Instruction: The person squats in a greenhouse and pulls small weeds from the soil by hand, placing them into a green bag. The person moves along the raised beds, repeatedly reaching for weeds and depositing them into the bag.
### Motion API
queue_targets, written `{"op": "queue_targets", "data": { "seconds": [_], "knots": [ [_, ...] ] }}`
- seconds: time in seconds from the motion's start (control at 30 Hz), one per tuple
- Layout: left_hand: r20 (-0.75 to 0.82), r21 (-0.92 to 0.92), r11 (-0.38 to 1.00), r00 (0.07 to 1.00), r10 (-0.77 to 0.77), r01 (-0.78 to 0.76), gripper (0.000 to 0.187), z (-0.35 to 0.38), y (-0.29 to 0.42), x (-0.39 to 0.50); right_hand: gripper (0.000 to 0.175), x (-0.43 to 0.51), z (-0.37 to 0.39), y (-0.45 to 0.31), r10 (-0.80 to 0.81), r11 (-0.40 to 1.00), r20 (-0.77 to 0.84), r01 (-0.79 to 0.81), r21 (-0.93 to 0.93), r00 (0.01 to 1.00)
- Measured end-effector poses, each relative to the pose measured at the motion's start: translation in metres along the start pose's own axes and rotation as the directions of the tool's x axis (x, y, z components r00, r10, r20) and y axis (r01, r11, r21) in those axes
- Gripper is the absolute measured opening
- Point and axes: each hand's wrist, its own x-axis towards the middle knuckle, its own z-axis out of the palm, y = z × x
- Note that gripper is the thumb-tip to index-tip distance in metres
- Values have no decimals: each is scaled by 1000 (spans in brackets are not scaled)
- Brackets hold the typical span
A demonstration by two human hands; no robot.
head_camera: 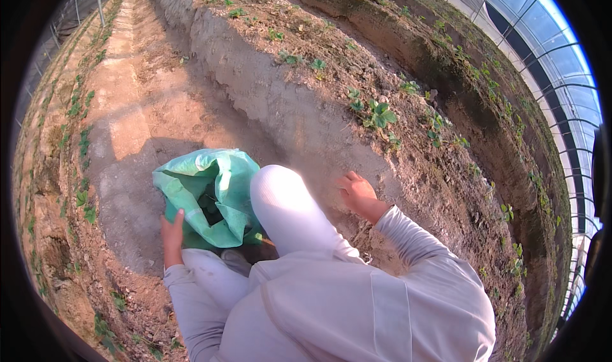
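Note:
A green woven plastic sack (241, 171) stands between my knees in the furrow, its mouth gaping and its rim folded. Dark contents show inside it, too shadowed to make out. My left hand (172, 233) grips the sack's near left side, thumb upward along it. Out to the right, beyond my raised knee, my right hand (357, 192) hovers by the sloping wall of the raised soil bed (306, 118). Its fingers look loosely curled and slightly blurred; whether anything is between them is hidden. The nearest leafy green plant (381, 115) grows on the bed, farther forward than that hand.
The dirt furrow (162, 99) runs forward between raised beds. Another planted bed (62, 171) lies at my left. Past a deep trench on the right, more small plants (487, 80) grow. Metal hoops and plastic film of a greenhouse wall (557, 65) curve along the right edge.

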Motion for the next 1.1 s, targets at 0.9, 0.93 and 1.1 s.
{"op": "queue_targets", "data": {
  "seconds": [0.9,0.93,1.1],
  "knots": [
    [19,-307,951,999,-27,32,13,-3,-1,-15,19,62,-34,144,577,757,-304,-636,-149,758],
    [8,-325,945,999,-32,33,12,-3,-1,-15,19,60,-35,143,574,749,-317,-640,-172,756],
    [23,-254,967,999,-32,37,12,0,2,-15,19,48,-36,143,544,740,-362,-636,-220,757]
  ]
}}
